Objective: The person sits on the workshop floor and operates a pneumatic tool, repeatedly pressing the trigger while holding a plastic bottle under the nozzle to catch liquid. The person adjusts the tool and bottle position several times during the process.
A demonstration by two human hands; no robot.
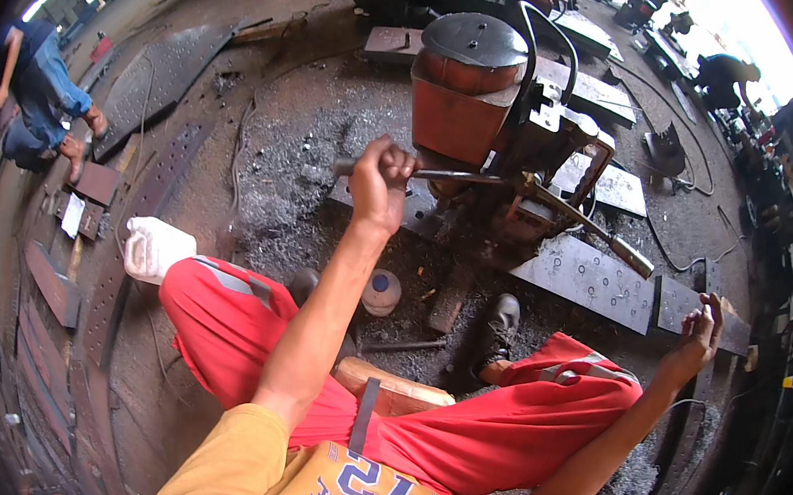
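A drilling machine with a red motor housing (pixel 463 101) and a black round top stands in front of me on a steel plate. My left hand (pixel 384 179) is closed round a dark lever (pixel 461 175) that runs left from the machine's hub. A second lever (pixel 599 227) with a metal grip slants down to the right from the same hub, with no hand on it. My right hand (pixel 701 336) is raised off to the right, fingers partly bent and apart, holding nothing. The drill's tip is hidden behind the hub and levers.
A steel plate (pixel 594 281) with marked circles extends right. Metal shavings (pixel 278 188) cover the floor. A bottle (pixel 381 292) and a hammer-like tool (pixel 401 345) lie between my feet. A white jug (pixel 156 248) stands left. Two other people (pixel 45 85) (pixel 723 79) are farther off.
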